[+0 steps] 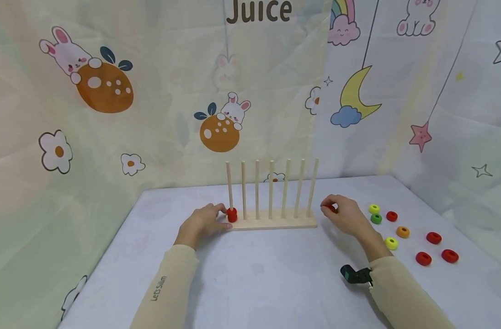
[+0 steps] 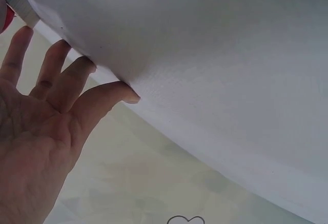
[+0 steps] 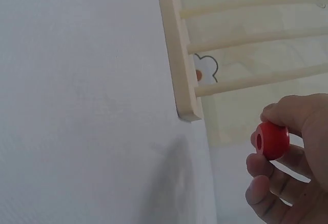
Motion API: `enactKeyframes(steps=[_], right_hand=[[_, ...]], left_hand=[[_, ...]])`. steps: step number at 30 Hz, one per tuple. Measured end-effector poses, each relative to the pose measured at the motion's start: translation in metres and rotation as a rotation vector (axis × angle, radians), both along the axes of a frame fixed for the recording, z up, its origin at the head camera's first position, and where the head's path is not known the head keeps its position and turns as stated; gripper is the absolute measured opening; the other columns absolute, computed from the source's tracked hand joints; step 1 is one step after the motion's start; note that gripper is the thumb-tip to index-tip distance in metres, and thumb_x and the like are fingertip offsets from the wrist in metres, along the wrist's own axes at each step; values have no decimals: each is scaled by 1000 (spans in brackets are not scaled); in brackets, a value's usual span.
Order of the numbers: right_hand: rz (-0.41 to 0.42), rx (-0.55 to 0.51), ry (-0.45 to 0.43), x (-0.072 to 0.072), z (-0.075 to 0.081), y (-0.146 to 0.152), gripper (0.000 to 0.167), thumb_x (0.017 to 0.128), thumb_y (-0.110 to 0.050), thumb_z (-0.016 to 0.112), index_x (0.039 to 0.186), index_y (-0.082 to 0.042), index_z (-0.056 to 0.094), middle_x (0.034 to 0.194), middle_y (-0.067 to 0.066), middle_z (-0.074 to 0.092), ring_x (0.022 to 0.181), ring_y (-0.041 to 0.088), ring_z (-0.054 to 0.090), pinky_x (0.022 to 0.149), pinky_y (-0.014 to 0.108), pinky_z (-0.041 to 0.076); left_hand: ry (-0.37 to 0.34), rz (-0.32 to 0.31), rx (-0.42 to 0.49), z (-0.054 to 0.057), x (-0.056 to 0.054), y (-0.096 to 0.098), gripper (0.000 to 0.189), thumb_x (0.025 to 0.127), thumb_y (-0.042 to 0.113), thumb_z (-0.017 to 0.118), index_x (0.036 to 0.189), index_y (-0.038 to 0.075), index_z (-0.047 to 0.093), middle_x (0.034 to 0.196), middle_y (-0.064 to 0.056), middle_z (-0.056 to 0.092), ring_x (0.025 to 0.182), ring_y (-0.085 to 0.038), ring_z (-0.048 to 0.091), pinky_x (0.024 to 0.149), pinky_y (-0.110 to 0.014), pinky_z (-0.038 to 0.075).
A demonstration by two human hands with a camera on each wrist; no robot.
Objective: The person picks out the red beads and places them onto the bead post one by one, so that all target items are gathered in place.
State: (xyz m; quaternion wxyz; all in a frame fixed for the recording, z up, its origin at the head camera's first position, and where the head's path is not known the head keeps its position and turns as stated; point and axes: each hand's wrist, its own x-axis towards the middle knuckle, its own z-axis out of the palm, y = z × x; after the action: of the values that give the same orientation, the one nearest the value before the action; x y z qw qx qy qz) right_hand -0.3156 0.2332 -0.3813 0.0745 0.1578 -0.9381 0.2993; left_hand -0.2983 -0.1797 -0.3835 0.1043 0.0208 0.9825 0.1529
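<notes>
A pale wooden rack with several upright pegs (image 1: 270, 192) stands toward the back of the white table. Low on its leftmost peg sit red beads (image 1: 231, 215). My left hand (image 1: 203, 220) rests at the rack's left end, fingers spread and loosely bent around the corner of the base (image 1: 275, 224). In the left wrist view that hand (image 2: 56, 101) shows an unfilled palm. Off the rack's right end, my right hand (image 1: 346, 214) pinches a red bead (image 3: 274, 141) between thumb and fingers, raised above the table. The bead's hole faces sideways in the right wrist view.
On the table's right side lie loose beads: several red ones (image 1: 434, 237), yellow ones (image 1: 391, 243), a green one (image 1: 376, 219) and an orange one (image 1: 402, 232). A black device (image 1: 355, 275) is attached at the right wrist. A patterned cloth (image 1: 164, 114) hangs behind the table.
</notes>
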Motion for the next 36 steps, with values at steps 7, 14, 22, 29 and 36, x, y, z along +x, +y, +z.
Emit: enactKeyframes(steps=[7, 14, 22, 29, 36], right_hand=[[15, -14, -13, 7, 8, -8, 23, 97, -19, 70, 116, -6, 68, 106, 11, 67, 87, 25, 57, 70, 31, 54], [81, 5, 35, 16, 15, -17, 24, 94, -12, 72, 117, -5, 69, 107, 10, 67, 88, 24, 59, 72, 31, 55], [179, -21, 93, 21, 26, -33, 25, 91, -3, 70, 116, -6, 70, 110, 10, 67, 88, 23, 64, 71, 32, 59], [230, -37, 95, 23, 32, -46, 31, 89, 2, 67, 119, -6, 69, 111, 9, 66, 87, 21, 64, 71, 30, 58], [252, -62, 103, 26, 35, -62, 33, 90, 1, 68, 122, -7, 68, 113, 8, 67, 90, 22, 65, 73, 32, 59]], left_hand=[[-8, 13, 0, 1, 0, 1, 54, 89, 46, 78, 137, 30, 58, 131, -8, 58, 122, -42, 56, 98, -66, 48], [-17, 14, 3, 2, 1, 1, 55, 89, 46, 78, 138, 29, 58, 132, -9, 58, 123, -42, 56, 97, -67, 48], [-14, 26, 10, 3, 1, 1, 56, 90, 45, 77, 140, 30, 57, 132, -10, 58, 124, -42, 55, 98, -67, 48], [-9, 5, 11, 2, 0, 0, 56, 90, 46, 77, 139, 29, 57, 130, -10, 58, 121, -42, 56, 97, -66, 48], [-13, 14, 8, 1, -1, -1, 56, 89, 46, 78, 138, 29, 57, 130, -9, 59, 121, -41, 57, 96, -67, 49]])
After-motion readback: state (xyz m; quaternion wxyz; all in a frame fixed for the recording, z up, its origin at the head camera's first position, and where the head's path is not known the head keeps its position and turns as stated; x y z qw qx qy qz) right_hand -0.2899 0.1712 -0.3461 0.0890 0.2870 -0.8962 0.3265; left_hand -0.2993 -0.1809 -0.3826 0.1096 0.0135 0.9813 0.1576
